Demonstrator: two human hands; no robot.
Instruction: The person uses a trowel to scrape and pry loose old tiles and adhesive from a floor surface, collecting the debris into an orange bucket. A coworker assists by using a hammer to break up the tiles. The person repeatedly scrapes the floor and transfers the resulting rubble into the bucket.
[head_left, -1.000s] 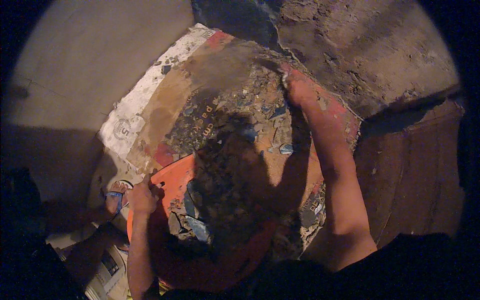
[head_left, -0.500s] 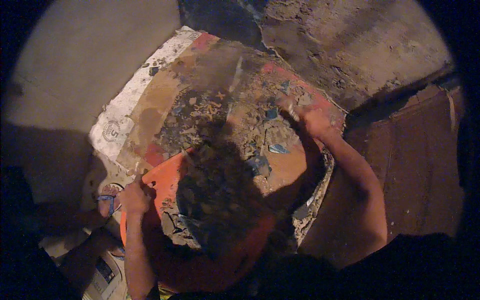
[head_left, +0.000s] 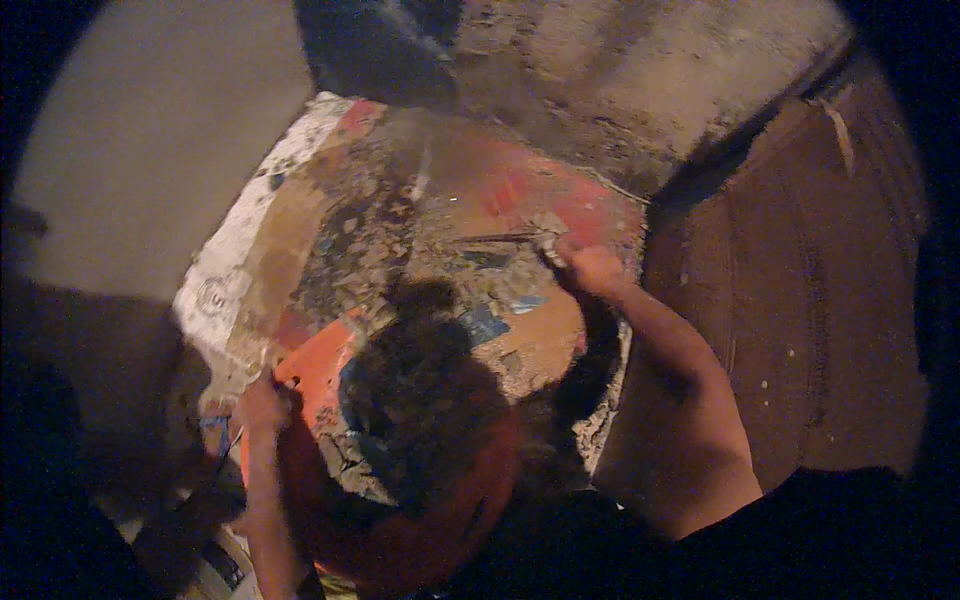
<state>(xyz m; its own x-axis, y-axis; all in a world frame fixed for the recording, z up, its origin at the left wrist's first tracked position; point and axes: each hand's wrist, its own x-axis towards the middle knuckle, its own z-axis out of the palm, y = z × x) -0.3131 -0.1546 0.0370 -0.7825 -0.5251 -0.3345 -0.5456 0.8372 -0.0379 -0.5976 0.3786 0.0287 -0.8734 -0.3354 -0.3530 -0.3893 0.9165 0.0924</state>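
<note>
My left hand is closed on the upper left rim of an orange plastic pan. Rubble and dirt lie inside the pan, much of them under a dark shadow. On the flattened cardboard sheet beyond it, my right hand is closed round a thin, straight-edged scraper-like piece, low over the debris. Its exact kind is blurred. Loose grit and broken bits cover the middle of the sheet. Blue scraps lie between the pan and my right hand.
A brown cardboard panel stands along the right side. Rough, dirty ground stretches beyond the sheet, with a dark blue piece at its far edge. Smooth grey floor lies to the left. A blue-strapped sandal shows beside my left hand.
My right hand has swept toward me and slightly left across the sheet, and debris is now bunched before the straight edge. The view has shifted. My left hand still grips the pan.
</note>
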